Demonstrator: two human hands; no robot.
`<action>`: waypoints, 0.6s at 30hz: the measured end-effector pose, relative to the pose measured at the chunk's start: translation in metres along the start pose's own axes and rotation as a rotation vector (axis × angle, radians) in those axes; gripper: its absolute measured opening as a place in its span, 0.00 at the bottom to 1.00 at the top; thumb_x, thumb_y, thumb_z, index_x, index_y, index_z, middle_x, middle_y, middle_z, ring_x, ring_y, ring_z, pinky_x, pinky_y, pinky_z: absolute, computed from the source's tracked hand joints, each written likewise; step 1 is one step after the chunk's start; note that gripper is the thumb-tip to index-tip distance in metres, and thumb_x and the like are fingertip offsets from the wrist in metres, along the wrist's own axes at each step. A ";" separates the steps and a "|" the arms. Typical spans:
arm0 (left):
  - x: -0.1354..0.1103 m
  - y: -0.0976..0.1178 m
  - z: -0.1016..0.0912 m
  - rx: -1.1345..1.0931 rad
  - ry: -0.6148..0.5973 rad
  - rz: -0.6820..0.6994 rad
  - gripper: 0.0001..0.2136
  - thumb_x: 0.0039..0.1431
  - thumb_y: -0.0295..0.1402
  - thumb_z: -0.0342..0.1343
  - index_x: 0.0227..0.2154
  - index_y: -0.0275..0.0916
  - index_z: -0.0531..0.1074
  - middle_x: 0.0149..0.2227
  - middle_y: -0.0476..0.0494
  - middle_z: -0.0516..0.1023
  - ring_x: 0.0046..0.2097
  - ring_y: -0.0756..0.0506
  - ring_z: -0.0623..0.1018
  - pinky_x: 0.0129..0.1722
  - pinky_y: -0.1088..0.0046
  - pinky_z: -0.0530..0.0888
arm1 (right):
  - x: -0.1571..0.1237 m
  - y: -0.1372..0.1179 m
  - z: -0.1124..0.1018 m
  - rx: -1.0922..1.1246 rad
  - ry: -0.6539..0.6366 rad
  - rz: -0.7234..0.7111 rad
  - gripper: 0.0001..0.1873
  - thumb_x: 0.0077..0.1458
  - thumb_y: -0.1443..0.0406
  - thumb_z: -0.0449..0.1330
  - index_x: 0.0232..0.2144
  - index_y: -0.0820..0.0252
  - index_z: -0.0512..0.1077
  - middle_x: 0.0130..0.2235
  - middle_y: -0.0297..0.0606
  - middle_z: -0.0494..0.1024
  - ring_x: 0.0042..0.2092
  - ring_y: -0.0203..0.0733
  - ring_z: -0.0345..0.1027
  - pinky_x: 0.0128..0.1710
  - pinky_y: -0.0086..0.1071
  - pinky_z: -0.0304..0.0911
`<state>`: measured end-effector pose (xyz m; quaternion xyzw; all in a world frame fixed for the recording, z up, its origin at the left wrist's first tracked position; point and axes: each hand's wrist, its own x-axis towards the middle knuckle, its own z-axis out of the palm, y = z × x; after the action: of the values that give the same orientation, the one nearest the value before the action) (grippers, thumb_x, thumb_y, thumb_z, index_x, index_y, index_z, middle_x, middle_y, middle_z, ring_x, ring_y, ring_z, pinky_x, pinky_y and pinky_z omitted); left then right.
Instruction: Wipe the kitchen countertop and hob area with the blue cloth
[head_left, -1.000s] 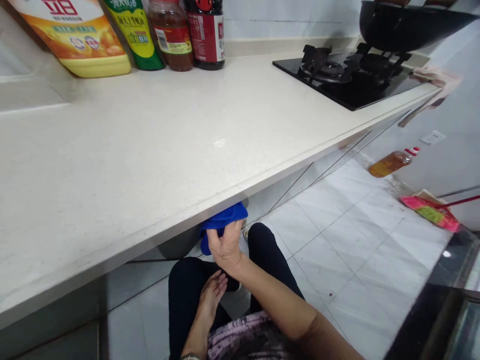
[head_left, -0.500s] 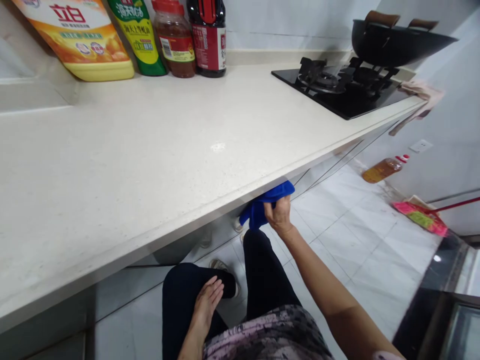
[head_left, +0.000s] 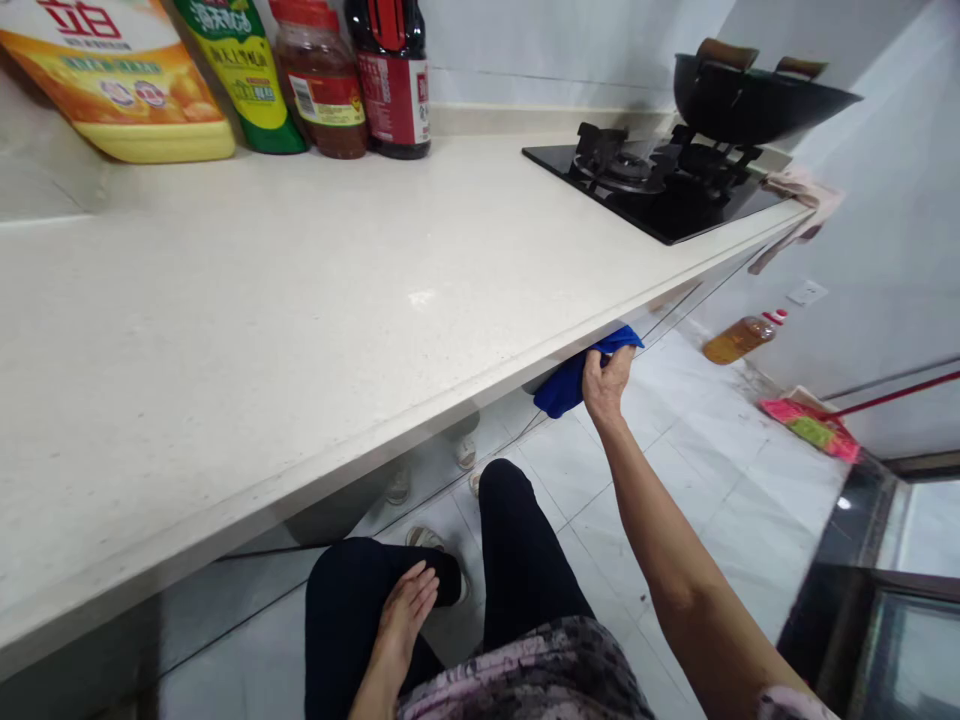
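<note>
A blue cloth [head_left: 562, 388] is in my right hand [head_left: 607, 382], pressed against the cabinet front just under the edge of the white countertop [head_left: 322, 330]. The fingers are closed on it, and part of the cloth hangs down to the left. My left hand [head_left: 406, 608] rests by my left thigh, holding nothing, its fingers stretched out. Part of the cloth and the cabinet front lie hidden beneath the counter's overhang.
A black gas hob [head_left: 637, 190] with a wok [head_left: 750, 100] stands at the far right. Detergent [head_left: 150, 95], a jar [head_left: 326, 95] and sauce bottles line the wall. On the floor are an oil bottle [head_left: 742, 338] and a pink broom [head_left: 810, 425].
My right hand has moved right and farther away along the cabinet front with the blue cloth. My left hand stays by my thigh. The view has shifted slightly.
</note>
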<state>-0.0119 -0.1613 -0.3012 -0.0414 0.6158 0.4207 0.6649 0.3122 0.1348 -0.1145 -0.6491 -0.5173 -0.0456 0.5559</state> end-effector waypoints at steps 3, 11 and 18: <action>-0.001 0.000 0.000 -0.018 -0.007 0.007 0.16 0.61 0.26 0.55 0.52 0.32 0.71 0.55 0.26 0.76 0.57 0.36 0.75 0.62 0.61 0.69 | -0.006 -0.008 0.001 -0.028 0.038 -0.009 0.10 0.54 0.63 0.49 0.40 0.56 0.64 0.44 0.45 0.67 0.49 0.50 0.63 0.52 0.49 0.62; 0.007 -0.005 0.004 -0.026 -0.027 -0.008 0.13 0.62 0.27 0.54 0.49 0.34 0.73 0.54 0.28 0.77 0.57 0.37 0.75 0.62 0.60 0.69 | -0.097 -0.082 0.001 0.018 -0.058 -0.184 0.09 0.55 0.61 0.52 0.38 0.57 0.65 0.40 0.45 0.69 0.46 0.51 0.65 0.49 0.48 0.64; 0.009 -0.006 -0.002 -0.035 -0.051 -0.017 0.14 0.63 0.27 0.52 0.51 0.33 0.72 0.55 0.27 0.76 0.55 0.38 0.77 0.62 0.59 0.69 | -0.150 -0.140 -0.004 0.135 -0.196 -0.183 0.07 0.61 0.63 0.53 0.39 0.56 0.69 0.41 0.45 0.72 0.46 0.49 0.66 0.50 0.46 0.65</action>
<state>-0.0105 -0.1614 -0.3123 -0.0476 0.5909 0.4267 0.6830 0.1437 0.0171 -0.1140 -0.5618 -0.6278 0.0024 0.5388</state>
